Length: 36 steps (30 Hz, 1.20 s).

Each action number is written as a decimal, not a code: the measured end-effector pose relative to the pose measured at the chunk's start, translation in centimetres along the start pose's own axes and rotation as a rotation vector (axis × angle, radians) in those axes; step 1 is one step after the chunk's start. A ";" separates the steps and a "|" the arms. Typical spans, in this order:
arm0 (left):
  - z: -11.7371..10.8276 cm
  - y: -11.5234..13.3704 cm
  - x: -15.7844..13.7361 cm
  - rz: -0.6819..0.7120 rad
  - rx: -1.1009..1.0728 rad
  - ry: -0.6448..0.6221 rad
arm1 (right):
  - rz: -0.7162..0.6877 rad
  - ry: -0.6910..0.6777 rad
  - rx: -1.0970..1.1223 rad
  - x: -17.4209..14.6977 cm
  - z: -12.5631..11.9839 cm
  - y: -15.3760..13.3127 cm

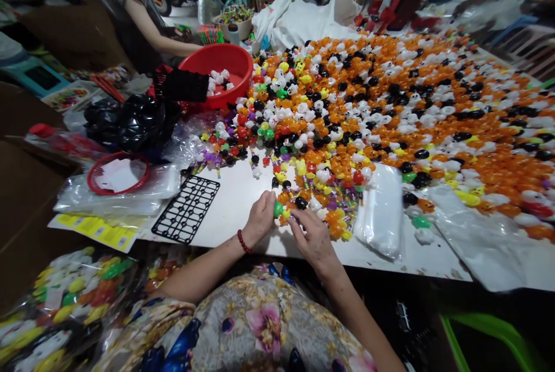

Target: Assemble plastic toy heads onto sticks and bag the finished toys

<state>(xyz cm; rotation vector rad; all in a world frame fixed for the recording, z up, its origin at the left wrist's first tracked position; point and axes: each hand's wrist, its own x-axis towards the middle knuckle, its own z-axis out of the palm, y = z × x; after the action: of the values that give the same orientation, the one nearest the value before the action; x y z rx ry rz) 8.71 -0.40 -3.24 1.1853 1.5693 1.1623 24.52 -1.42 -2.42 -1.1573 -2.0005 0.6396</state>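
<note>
My left hand (259,220), with a red bead bracelet at its wrist, is closed on a small shiny green plastic figure (278,209) above the front of the white table. Close beside it my right hand (313,236) has its thumb and fingertips drawn together at a small yellow piece (286,214) next to the green one. Whether the two pieces are joined I cannot tell. Just past my fingers lie a black figure (300,203), orange pumpkin-like figures (336,223) and several thin patterned sticks (347,201).
A huge heap of small plastic figures (381,95) covers the table's right and back. Left stand a red tub (243,80), a black plastic grid (186,208) and a red basket (148,175). Clear bags (379,210) lie right. Across the table, a person's arm (151,31) reaches towards the tub.
</note>
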 end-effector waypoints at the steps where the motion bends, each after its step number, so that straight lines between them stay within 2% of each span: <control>1: 0.0 -0.1 0.0 0.017 0.034 0.002 | 0.003 -0.002 0.003 0.0 0.0 0.0; 3: 0.0 -0.2 0.0 0.019 0.069 -0.015 | 0.003 -0.012 0.010 0.0 0.1 0.0; 6: 0.1 -0.4 0.0 -0.060 0.049 -0.052 | -0.007 -0.025 0.018 -0.2 0.4 -0.2; 9: 0.6 -1.0 -0.1 -0.146 0.033 -0.039 | -0.009 -0.026 0.002 -0.5 1.3 -0.3; 13: 0.9 -1.8 -0.3 -0.161 0.007 -0.026 | 0.006 -0.041 0.007 -0.7 2.5 0.2; 15: 0.7 -1.9 0.1 -0.186 -0.034 -0.081 | 0.019 -0.045 0.026 -0.1 2.1 1.0; 17: 0.1 -1.8 1.1 -0.197 -0.028 -0.109 | 0.038 0.037 -0.005 0.9 0.6 2.3; 19: -0.9 -1.5 3.0 -0.165 0.082 -0.016 | 0.056 0.196 -0.124 2.3 -1.4 3.8; 21: -1.9 -1.2 5.5 -0.099 0.268 0.150 | 0.066 0.339 -0.287 3.5 -3.1 5.0; 23: -2.9 -0.8 7.9 -0.048 0.441 0.236 | 0.048 0.384 -0.397 4.4 -3.8 5.6; 26: -3.6 -0.7 10.1 -0.037 0.587 0.142 | -0.042 0.270 -0.399 5.1 -2.4 5.1; 28: -3.6 -1.0 10.3 -0.060 0.595 0.068 | -0.102 0.155 -0.368 5.7 -0.4 4.5; 30: -3.4 -1.7 9.7 -0.072 0.540 0.075 | -0.134 0.036 -0.355 6.8 1.7 3.9; 33: -3.2 -2.9 8.2 -0.113 0.282 0.160 | -0.147 -0.156 -0.386 9.2 4.4 3.3; 36: -3.6 -3.5 6.8 -0.194 -0.072 0.146 | -0.202 -0.285 -0.395 11.3 6.5 2.6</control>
<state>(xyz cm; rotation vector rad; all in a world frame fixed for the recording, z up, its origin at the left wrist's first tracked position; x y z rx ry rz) 3.09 5.14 -6.40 0.8962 1.6957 1.1875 17.02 9.35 -4.45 -1.1104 -2.5310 0.3264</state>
